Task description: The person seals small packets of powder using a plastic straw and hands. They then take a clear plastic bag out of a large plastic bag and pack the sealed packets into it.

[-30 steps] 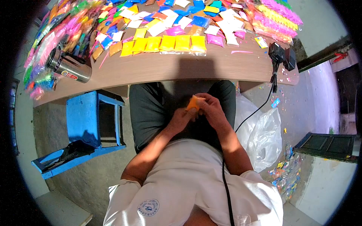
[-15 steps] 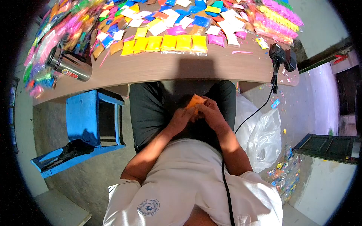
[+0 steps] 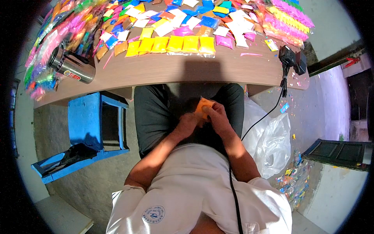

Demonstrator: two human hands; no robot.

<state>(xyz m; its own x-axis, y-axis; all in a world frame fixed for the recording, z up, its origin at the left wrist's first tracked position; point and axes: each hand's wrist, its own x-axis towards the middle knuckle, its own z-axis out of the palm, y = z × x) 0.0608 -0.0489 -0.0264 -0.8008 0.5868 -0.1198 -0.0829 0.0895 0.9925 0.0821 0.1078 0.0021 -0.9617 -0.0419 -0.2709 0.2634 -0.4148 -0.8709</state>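
Over the lap [image 3: 155,119], orange-filled packet [image 3: 203,105] in the right hand [image 3: 218,116].

Left hand [image 3: 190,120]: I have it curled, fingers blurred.
Right hand [image 3: 215,114]: my thumb pinches.
Forearms [image 3: 161,147]: both angle inward.

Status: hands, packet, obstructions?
Right hand: gripping flat orange plastic packet. Left hand: close at its lower edge, grip unclear. No obstruction visible around either.
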